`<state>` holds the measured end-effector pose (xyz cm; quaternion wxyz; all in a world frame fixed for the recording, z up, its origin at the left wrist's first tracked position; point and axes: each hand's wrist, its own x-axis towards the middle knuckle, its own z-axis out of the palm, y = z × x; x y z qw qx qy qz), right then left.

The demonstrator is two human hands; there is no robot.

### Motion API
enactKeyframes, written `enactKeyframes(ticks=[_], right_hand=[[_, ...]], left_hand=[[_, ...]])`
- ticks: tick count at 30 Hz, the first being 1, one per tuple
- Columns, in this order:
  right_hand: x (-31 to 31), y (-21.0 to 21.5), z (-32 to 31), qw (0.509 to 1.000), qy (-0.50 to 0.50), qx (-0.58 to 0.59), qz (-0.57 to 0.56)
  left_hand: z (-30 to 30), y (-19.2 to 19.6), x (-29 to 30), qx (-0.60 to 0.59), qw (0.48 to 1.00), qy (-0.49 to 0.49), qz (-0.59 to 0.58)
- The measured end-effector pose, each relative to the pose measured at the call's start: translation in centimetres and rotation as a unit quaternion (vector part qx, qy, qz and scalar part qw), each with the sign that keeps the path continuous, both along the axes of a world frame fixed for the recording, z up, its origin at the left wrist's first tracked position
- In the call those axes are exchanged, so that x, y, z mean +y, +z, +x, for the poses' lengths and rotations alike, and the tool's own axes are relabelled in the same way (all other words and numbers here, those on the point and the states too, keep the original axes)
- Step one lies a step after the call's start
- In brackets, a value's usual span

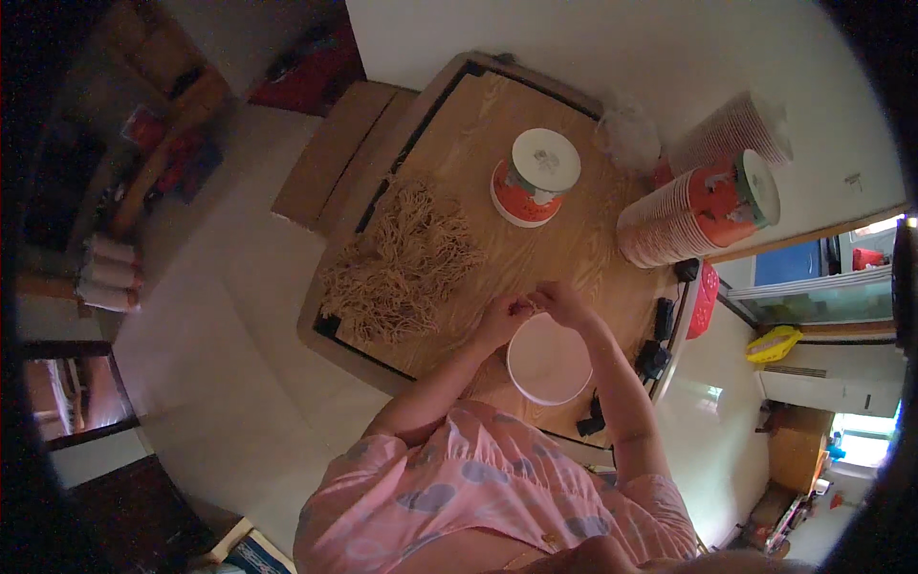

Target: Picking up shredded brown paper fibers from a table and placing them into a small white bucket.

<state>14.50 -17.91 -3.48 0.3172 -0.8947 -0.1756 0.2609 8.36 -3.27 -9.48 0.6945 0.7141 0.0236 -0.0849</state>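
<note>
Along the table's (516, 253) near edge, toward its right corner, an open white tub (550, 362) is standing with its mouth facing up, just in front of a pink shirt (478, 488). At the tub's far rim, the left hand (504, 319) and right hand (562, 304) are sitting close together, their fingers bent in narrowly; whether they are pinching the rim or something small, I cannot tell. Down the right edge, several black objects (653, 360) are lying in a row, and a red plastic item (706, 300) is showing just outside that edge. Toward the left corner, a loose heap of beige cords (406, 263) is spreading along the left edge. Nearer the far edge, an orange-and-green tub (546, 155) is resting upside down. By the far right corner, a nested stack (660, 225) of similar tubs is lying on its side, and a second stack (732, 134) is leaning behind it, near a clear bag (629, 136). Beyond the left edge, a cardboard box (339, 158) is sitting beside the table.
</note>
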Motion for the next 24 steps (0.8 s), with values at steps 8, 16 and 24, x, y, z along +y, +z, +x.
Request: enactKeyframes(ticks=[8, 16, 24], right_hand=[[-1.5, 0.2, 0.3, 0.996, 0.001, 0.048, 0.081], [-0.3, -1.0, -0.3, 0.999, -0.041, -0.001, -0.016], [0.6, -0.8, -1.2, 0.995, -0.077, -0.044, 0.043]], left_hand=[[0.1, 2.2, 0.4, 0.050, 0.997, -0.042, 0.030], [0.0, 3.0, 0.7, 0.059, 0.998, -0.004, -0.013], [0.0, 3.6, 4.1, -0.178, 0.972, -0.107, 0.109]])
